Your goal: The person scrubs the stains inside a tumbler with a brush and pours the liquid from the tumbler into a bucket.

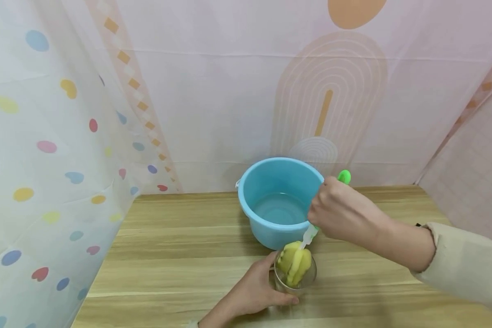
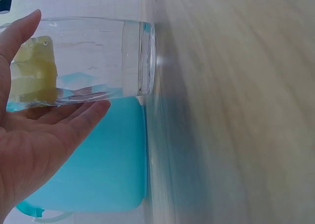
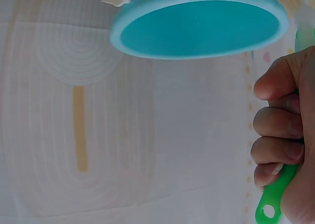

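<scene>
My left hand (image 1: 256, 289) holds a clear drinking glass (image 2: 93, 56) near the table's front, thumb on one side and fingers on the other. The glass stands upright, its base at the tabletop. In my right hand (image 1: 338, 207) is a sponge cup brush, gripped in a fist round its green handle (image 3: 280, 189). From the fist a whitish neck slants down to the yellow sponge head (image 1: 297, 262), which sits inside the glass mouth. In the left wrist view, the sponge (image 2: 37, 71) fills the glass's upper part, and the lower part shows no sponge.
Just behind the glass stands a light blue bucket (image 1: 266, 232) with what looks like shallow water at its bottom. Wood-grain tabletop (image 1: 176, 255) stretches to both sides. Patterned curtains (image 1: 213, 100) hang behind and at the left and right.
</scene>
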`<move>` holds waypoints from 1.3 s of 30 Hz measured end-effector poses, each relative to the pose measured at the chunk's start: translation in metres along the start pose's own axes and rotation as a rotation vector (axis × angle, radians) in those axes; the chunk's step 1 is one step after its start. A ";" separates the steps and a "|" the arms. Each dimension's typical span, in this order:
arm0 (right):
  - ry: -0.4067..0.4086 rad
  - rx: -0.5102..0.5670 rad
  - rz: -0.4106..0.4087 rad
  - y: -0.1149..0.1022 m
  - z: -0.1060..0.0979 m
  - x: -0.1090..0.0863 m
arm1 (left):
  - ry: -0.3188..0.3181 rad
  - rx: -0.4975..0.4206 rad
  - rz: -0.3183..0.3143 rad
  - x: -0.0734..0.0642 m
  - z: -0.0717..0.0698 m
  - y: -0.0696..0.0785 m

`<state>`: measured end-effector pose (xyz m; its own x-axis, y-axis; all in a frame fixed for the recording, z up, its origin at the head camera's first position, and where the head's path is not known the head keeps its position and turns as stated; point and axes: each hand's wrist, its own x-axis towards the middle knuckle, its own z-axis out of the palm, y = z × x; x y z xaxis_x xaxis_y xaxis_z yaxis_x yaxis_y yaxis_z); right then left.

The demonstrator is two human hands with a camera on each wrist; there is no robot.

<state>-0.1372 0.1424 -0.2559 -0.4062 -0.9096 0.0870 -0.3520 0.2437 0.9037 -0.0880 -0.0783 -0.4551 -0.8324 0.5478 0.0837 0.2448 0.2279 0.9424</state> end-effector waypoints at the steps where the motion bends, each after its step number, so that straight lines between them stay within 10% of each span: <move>1: 0.000 0.011 0.002 0.001 0.001 -0.001 | 0.000 0.001 -0.001 0.000 0.000 0.000; 19: 0.044 0.055 -0.014 0.003 -0.006 -0.025 | 0.005 -0.002 0.006 -0.001 -0.001 -0.002; 39: 0.065 -0.050 -0.045 0.002 -0.026 -0.006 | 0.000 -0.014 0.004 0.000 -0.001 -0.002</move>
<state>-0.1135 0.1394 -0.2431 -0.3345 -0.9397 0.0718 -0.3251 0.1866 0.9271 -0.0891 -0.0798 -0.4570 -0.8314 0.5486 0.0879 0.2412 0.2139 0.9466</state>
